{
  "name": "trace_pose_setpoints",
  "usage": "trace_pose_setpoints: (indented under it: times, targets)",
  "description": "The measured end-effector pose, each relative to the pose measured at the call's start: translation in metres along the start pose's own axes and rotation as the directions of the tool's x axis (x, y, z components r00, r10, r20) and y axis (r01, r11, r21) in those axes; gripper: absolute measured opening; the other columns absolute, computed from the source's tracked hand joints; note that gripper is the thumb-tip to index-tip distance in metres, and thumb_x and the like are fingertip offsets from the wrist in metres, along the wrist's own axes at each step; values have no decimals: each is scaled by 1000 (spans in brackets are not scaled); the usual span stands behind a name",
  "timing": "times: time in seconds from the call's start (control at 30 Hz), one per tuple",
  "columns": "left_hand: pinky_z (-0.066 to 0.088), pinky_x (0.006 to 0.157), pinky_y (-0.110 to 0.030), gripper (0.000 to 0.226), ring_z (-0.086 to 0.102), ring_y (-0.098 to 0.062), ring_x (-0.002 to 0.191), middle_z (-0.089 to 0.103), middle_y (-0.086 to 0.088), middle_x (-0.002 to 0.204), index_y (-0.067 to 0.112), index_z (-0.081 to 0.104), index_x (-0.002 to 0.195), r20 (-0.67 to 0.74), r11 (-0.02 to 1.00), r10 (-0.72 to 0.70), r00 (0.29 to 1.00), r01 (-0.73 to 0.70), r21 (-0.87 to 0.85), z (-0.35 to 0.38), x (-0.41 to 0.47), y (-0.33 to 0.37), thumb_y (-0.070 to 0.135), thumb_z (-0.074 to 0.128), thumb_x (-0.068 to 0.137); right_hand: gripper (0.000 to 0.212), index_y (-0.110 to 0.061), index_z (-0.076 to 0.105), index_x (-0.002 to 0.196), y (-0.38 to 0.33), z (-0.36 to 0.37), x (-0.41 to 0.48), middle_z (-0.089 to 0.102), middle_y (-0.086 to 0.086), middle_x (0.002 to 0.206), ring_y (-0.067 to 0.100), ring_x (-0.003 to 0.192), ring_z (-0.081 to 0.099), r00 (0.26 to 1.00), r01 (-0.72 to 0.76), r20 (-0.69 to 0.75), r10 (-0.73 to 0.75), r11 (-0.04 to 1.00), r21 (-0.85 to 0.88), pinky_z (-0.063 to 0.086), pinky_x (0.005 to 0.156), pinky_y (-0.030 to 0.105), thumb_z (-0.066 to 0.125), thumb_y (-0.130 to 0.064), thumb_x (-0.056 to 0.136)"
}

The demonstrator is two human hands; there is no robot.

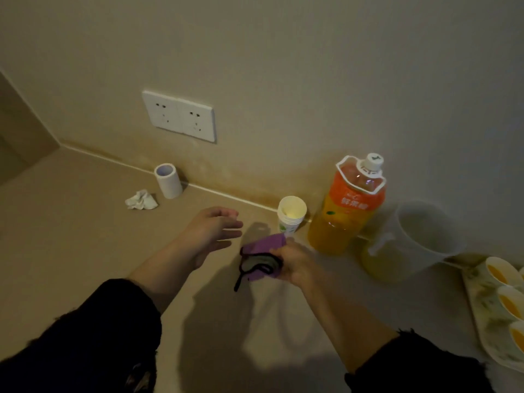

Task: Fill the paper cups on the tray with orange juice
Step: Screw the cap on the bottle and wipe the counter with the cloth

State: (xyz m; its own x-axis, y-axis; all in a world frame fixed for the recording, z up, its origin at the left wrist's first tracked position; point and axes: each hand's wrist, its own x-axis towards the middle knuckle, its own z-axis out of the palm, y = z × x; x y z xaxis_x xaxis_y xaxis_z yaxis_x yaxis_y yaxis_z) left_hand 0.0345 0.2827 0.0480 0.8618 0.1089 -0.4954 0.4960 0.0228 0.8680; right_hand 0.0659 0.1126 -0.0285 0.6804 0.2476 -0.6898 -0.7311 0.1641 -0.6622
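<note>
Beige counter (71, 236), "鲜果橙"-labelled juice bottle (346, 211)

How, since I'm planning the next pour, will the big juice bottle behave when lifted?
The juice bottle looks largely full, so probably heavy; grip it firmly. Tall and capped, it may tip if pushed high but shouldn't spill. The cup stack and pitcher stand close either side, so a sideways shove could knock them.

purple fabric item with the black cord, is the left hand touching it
Apart: the head view shows counter between the left hand and the purple fabric item with black cord.
</note>
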Motion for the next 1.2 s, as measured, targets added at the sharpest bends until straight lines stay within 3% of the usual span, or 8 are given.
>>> trace_pose_setpoints:
  times: [0.13,0.2,0.27,0.33,0.43,0.57,0.9,1.2]
  targets:
    - [46,81,-34,9,65,-22,85,67,-7,94,15,57,95,-38,997,15,999,-18,-75,-6,8,0,10,49,96,20,-13,61,110,-12,8,18,67,12,96,22,79,68,993,81,75,-89,992,98,57,58,30,44,-11,100]
    - [45,84,-36,11,65,-22,87,68,-8,94,15,58,96,-55,995,7,998,-12,-96,-10,12,-2,10,48,97,25,-4,57,119,-14,5,23,63,12,103,22,85,64,985,173,34,-170,969,-176,54,59,22,47,-17,100]
    - [46,86,-37,12,64,-21,89,67,-9,98,14,58,96,-72,994,-14,997,6,-109,-13,17,-4,9,47,97,36,-2,51,127,-7,-3,38,57,13,121,27,108,56,928,116,-144,-343,635,-764,48,81,25,53,-21,97]
    - [47,84,-35,13,63,-19,89,64,-11,104,13,57,99,-103,989,-51,993,35,-144,-14,22,-8,9,45,98,35,-8,52,126,5,-6,49,52,11,130,28,118,48,863,28,-47,-503,140,-990,38,92,29,51,-22,94]
    - [42,93,-41,29,56,-25,108,55,-14,126,9,49,125,-163,970,-120,979,81,-229,-15,28,-17,21,43,101,42,-18,45,136,20,-1,67,39,5,143,25,131,33,851,218,320,-417,-274,-937,23,105,29,47,-25,94]
    - [27,110,-46,50,35,-30,135,35,-18,147,9,31,145,-195,901,-244,950,148,-407,-17,36,-25,34,36,102,57,-30,23,150,39,8,93,4,-1,160,32,146,0,886,335,454,-89,-553,-763,3,116,49,43,-22,96]
    - [28,108,-45,52,35,-32,136,30,-19,150,10,31,145,-215,849,-289,933,146,-507,-25,57,-23,39,32,102,51,-15,22,151,16,33,137,-6,4,161,38,144,-13,965,164,251,-76,-571,-804,-7,115,57,27,-16,100]
    - [28,109,-46,45,38,-33,133,35,-21,146,10,40,138,-186,822,-312,932,167,-544,-19,75,-12,36,32,102,51,-10,18,151,-18,32,161,0,5,161,29,147,-3,978,108,188,-88,-557,-823,10,117,49,25,-20,101]
